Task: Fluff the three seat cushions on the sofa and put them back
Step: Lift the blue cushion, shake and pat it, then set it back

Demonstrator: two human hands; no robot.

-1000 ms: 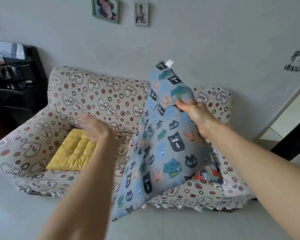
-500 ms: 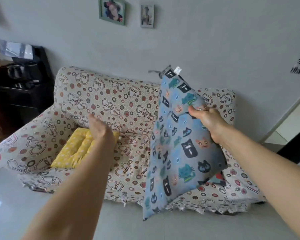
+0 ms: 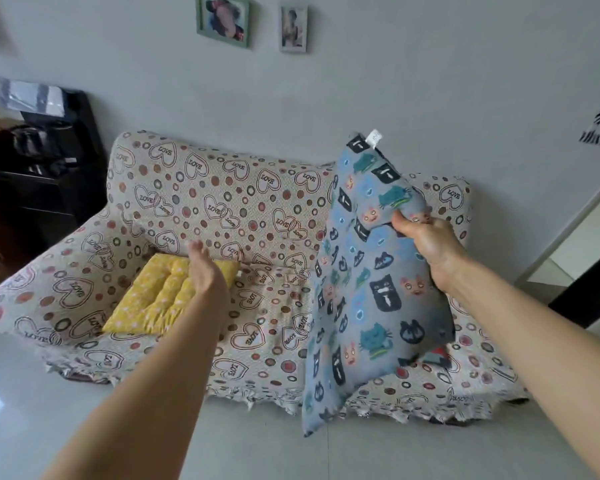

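Now, step: likely fluffing the cat-print cushion (image 3: pixel 371 289) at the sofa's (image 3: pixel 222 202) right end.
Right hand (image 3: pixel 426 244): fingers pinch its edge.
Left hand (image 3: pixel 205 268): fingers straight, empty.
Next: probably a flat pat.

Sofa (image 3: pixel 222 202): your way to its middle seat is open, with bare cover showing. A yellow cushion (image 3: pixel 163 296) occupies its left seat. Before its right seat, the blue cat-print cushion (image 3: pixel 371 289) hangs upright from your right hand (image 3: pixel 426 240) and blocks that side. A black cabinet (image 3: pixel 49 188) stands just beside its left armrest.
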